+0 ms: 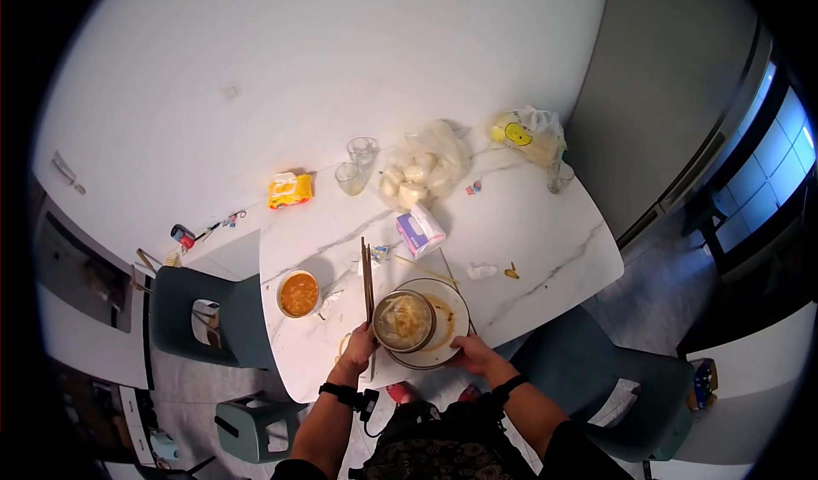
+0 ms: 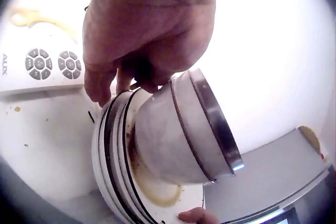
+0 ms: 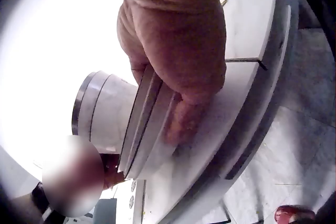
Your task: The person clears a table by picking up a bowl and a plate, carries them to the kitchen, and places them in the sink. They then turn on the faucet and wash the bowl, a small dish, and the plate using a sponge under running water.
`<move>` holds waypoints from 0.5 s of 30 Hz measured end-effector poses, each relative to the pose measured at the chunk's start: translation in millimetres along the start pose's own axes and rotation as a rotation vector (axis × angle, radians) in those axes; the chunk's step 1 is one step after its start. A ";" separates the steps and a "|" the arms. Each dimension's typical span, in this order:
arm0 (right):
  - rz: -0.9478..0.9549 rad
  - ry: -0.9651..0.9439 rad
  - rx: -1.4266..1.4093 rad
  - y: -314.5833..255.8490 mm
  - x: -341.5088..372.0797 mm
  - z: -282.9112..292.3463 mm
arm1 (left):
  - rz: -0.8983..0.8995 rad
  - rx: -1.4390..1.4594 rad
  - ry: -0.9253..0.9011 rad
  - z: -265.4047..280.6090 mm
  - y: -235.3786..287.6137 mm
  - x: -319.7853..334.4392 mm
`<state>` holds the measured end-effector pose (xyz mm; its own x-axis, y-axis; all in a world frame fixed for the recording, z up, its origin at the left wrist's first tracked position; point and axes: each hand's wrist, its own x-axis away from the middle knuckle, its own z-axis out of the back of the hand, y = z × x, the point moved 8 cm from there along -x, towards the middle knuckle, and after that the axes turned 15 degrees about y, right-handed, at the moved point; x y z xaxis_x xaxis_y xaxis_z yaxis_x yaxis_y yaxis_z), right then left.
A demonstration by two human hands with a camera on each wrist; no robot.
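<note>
Several stacked plates [image 1: 457,308] [image 2: 113,150] [image 3: 149,124] carry a stack of bowls [image 2: 173,129] [image 3: 107,113], the top one holding pale food [image 1: 405,320]. My left hand [image 1: 360,348] [image 2: 152,29] grips the plates' left edge, fingers curled at the rims. Brown chopsticks [image 1: 367,284] run up from beside this hand; whether it holds them I cannot tell. My right hand [image 1: 473,354] [image 3: 173,40] grips the right edge, with fingers [image 3: 184,121] under the plates and its thumb on top.
On the marble table [image 1: 554,267] stand a bowl of orange-red soup [image 1: 299,294], a tissue pack [image 1: 420,231], bagged buns [image 1: 413,182], glasses [image 1: 350,178], yellow wipes [image 1: 290,190] and another bag [image 1: 532,135]. A white button panel [image 2: 55,66] lies near my left hand. Chairs [image 1: 200,314] flank the table.
</note>
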<state>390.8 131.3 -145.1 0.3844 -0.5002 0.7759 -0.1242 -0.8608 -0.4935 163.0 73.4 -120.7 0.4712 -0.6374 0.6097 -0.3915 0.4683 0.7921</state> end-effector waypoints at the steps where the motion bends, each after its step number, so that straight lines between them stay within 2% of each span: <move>1: 0.013 -0.011 0.008 -0.2 0.7 0.1 | -0.004 -0.017 -0.003 1.5 -2.7 -1.5; 5: 0.023 0.020 0.029 0.7 5.4 4.1 | -0.010 -0.058 0.001 4.0 -6.3 1.3; 12: 0.039 -0.045 0.003 8.4 4.3 11.7 | -0.074 -0.195 0.025 8.3 11.9 40.0; 15: 0.043 -0.081 -0.025 11.4 4.5 11.1 | -0.259 -0.277 0.193 29.8 28.4 52.3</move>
<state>401.2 120.2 -151.6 0.4505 -0.5286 0.7195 -0.1648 -0.8413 -0.5149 153.0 35.1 -67.2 0.6755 -0.6416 0.3634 -0.0262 0.4716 0.8814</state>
